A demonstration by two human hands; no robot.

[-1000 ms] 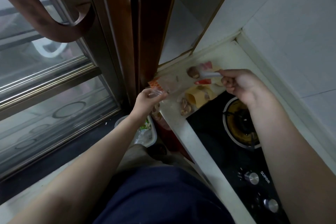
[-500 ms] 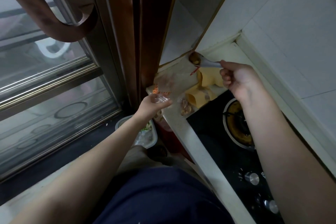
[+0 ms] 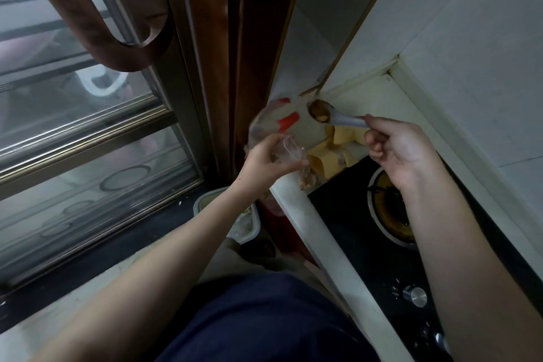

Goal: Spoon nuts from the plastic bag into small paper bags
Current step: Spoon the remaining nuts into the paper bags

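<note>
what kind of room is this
Most likely a small home kitchen: a black gas hob with a burner and knobs is set into a white counter against tiled walls, next to a glazed sliding door.

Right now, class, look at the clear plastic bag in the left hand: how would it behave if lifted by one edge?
The plastic bag looks thin and crumpled where the left hand grips it, so it would probably flop. Nuts sagging low would likely swing or spill.
</note>
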